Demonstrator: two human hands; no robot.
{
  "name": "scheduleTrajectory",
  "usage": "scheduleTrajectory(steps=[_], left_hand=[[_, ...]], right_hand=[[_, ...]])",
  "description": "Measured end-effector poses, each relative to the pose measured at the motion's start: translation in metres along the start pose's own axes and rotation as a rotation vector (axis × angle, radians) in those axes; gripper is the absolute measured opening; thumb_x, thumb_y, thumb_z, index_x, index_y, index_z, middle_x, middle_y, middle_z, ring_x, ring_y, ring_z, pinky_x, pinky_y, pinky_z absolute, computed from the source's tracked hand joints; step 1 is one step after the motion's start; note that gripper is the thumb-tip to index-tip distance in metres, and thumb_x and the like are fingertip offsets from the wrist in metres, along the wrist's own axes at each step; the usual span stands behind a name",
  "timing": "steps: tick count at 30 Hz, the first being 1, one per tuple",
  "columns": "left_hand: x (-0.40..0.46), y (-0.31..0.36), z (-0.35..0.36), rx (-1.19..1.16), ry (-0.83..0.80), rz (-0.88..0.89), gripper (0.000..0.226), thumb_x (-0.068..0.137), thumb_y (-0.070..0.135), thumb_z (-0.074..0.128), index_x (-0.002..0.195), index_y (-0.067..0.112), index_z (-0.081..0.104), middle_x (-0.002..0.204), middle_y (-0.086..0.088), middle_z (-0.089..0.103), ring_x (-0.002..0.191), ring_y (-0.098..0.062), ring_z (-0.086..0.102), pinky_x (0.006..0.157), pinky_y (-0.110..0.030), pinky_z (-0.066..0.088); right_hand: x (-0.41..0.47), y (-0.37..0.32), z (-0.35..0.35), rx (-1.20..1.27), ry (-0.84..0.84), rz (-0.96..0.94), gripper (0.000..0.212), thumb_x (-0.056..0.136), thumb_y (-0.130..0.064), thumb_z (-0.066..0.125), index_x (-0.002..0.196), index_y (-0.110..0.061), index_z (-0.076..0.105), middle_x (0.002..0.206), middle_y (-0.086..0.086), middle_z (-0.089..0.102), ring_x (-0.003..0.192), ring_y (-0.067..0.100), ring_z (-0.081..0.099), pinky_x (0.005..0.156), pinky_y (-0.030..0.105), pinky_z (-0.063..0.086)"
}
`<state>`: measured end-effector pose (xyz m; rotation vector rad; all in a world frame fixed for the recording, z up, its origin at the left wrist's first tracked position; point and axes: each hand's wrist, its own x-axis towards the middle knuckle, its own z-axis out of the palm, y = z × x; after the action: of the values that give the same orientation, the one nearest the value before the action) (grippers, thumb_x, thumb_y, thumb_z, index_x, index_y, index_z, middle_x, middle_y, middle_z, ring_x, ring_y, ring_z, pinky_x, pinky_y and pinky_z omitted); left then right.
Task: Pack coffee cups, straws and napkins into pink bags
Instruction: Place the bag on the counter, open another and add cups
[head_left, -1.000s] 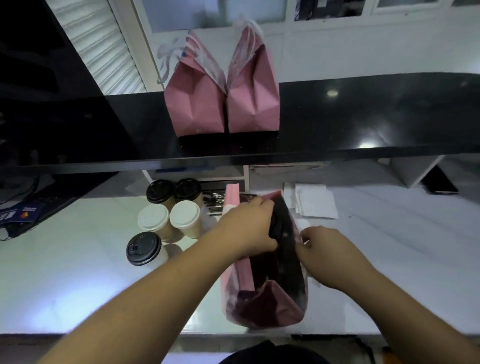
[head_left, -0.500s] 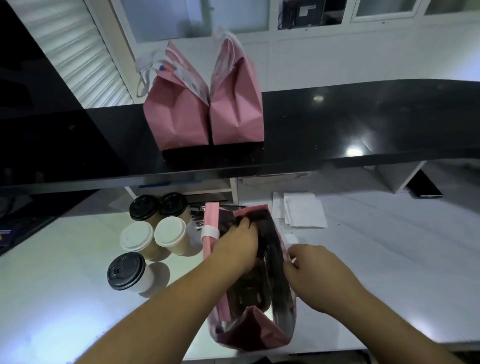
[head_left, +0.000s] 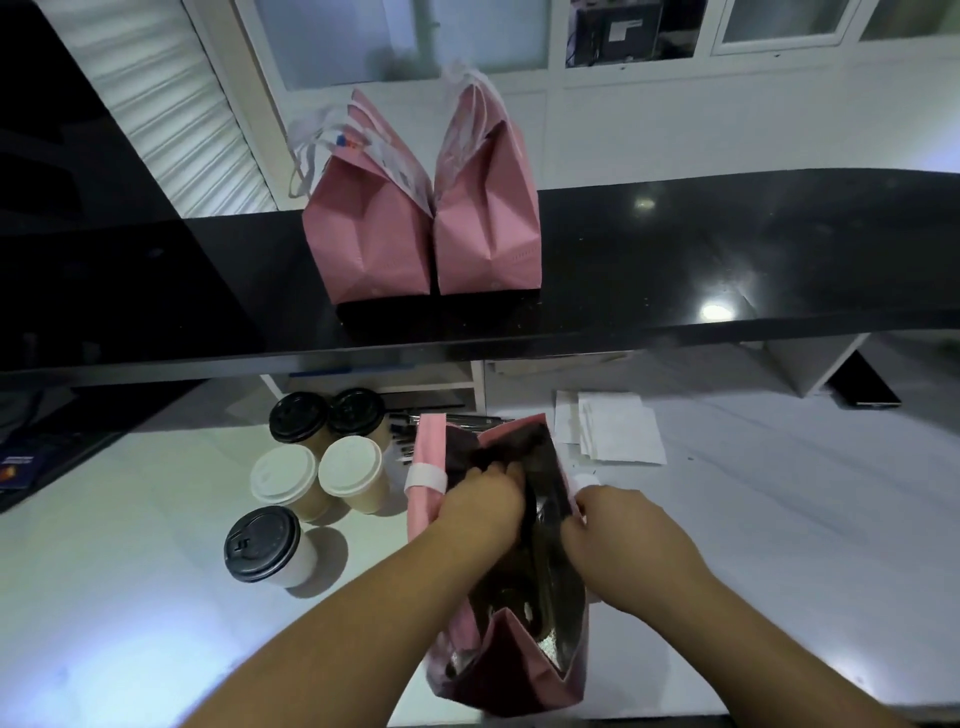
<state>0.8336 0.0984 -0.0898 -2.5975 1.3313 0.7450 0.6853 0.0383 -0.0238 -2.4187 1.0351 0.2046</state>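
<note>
Spreading open pink bag near-centre on tabletop | left hand fingers curled inside its mouth | right hand pinching right rim for loading | cups waiting left

A glossy black shelf spans above the white counter.

Five cups stand left of the open bag, napkins behind right
</note>
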Motion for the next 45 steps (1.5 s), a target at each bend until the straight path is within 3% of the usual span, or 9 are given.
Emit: scheduleTrajectory(steps=[3,7,11,18,22,28,36,40,45], left_hand=[[-0.025,0.017,-0.022,0.005,0.117,0.074,0.042,0.096,0.014,0.06,0.136,0.01,0.05,0.131,-0.016,0.061,0.119,-0.039,0.06,0.095,-0.048,0.05],[-0.066,0.007,-0.055,-0.248,0.597,0.197,0.027,0.098,0.024,0.056,0.125,0.024,0.061,0.116,0.002,0.069,0.108,-0.021,0.063,0.089,-0.04,0.055],[-0.083,-0.076,-0.04,-0.544,0.908,-0.086,0.032,0.097,0.038,0.059,0.128,0.031,0.05,0.108,0.013,0.063,0.104,-0.014,0.06,0.086,-0.04,0.054],[-0.094,-0.213,0.046,-0.382,0.514,-0.687,0.076,0.081,0.06,0.067,0.138,0.013,0.047,0.137,-0.011,0.053,0.124,-0.036,0.053,0.093,-0.048,0.05],[-0.091,-0.232,0.064,-0.468,0.354,-0.76,0.081,0.073,0.064,0.073,0.13,0.012,0.047,0.128,-0.01,0.053,0.119,-0.038,0.054,0.09,-0.047,0.053],[-0.096,-0.228,0.062,-0.535,0.374,-0.755,0.069,0.07,0.051,0.078,0.116,0.01,0.047,0.116,-0.011,0.055,0.103,-0.037,0.06,0.082,-0.046,0.057],[-0.169,-0.169,-0.02,-0.546,0.566,-0.449,0.074,0.058,0.061,0.073,0.119,0.027,0.048,0.115,0.003,0.053,0.101,-0.024,0.056,0.08,-0.043,0.055],[-0.194,-0.109,-0.08,-0.588,0.777,-0.135,0.075,0.069,0.05,0.081,0.132,0.037,0.043,0.124,0.015,0.047,0.114,-0.007,0.048,0.09,-0.024,0.045],[-0.17,-0.045,-0.098,-0.479,0.648,0.152,0.086,0.076,0.055,0.079,0.146,0.035,0.034,0.139,0.016,0.041,0.128,-0.006,0.044,0.106,-0.028,0.042]], right_hand=[[0.001,-0.002,0.003,0.042,0.017,0.008,0.027,0.099,-0.03,0.041,0.074,-0.023,0.047,0.075,-0.002,0.06,0.068,0.018,0.059,0.053,0.032,0.04],[0.0,-0.001,0.007,0.065,0.033,0.007,0.033,0.101,-0.032,0.041,0.075,-0.02,0.058,0.072,-0.001,0.066,0.065,0.02,0.064,0.059,0.035,0.054],[0.004,0.0,0.01,0.064,0.061,0.013,0.04,0.104,-0.036,0.041,0.076,-0.017,0.063,0.068,-0.001,0.068,0.061,0.018,0.066,0.062,0.037,0.059],[0.005,-0.009,0.012,0.064,0.023,0.035,0.046,0.102,-0.035,0.047,0.068,-0.009,0.065,0.055,0.002,0.065,0.052,0.019,0.065,0.051,0.031,0.051],[0.006,-0.015,0.012,0.04,0.014,0.042,0.045,0.1,-0.034,0.049,0.07,-0.007,0.068,0.051,0.001,0.065,0.051,0.018,0.065,0.055,0.033,0.055],[0.005,-0.014,0.013,0.009,0.022,0.033,0.046,0.102,-0.038,0.047,0.075,-0.009,0.071,0.063,0.004,0.069,0.059,0.019,0.066,0.062,0.035,0.058],[0.004,-0.009,0.011,0.027,0.013,0.04,0.046,0.098,-0.039,0.052,0.074,-0.005,0.071,0.059,0.009,0.069,0.06,0.026,0.069,0.059,0.04,0.059],[0.001,-0.005,0.007,0.03,0.014,0.02,0.044,0.096,-0.04,0.052,0.076,-0.005,0.07,0.062,0.009,0.071,0.06,0.026,0.07,0.061,0.04,0.059],[-0.004,-0.002,0.001,0.031,-0.001,-0.034,0.038,0.098,-0.038,0.051,0.072,-0.015,0.068,0.063,0.0,0.07,0.059,0.016,0.066,0.057,0.034,0.056]])
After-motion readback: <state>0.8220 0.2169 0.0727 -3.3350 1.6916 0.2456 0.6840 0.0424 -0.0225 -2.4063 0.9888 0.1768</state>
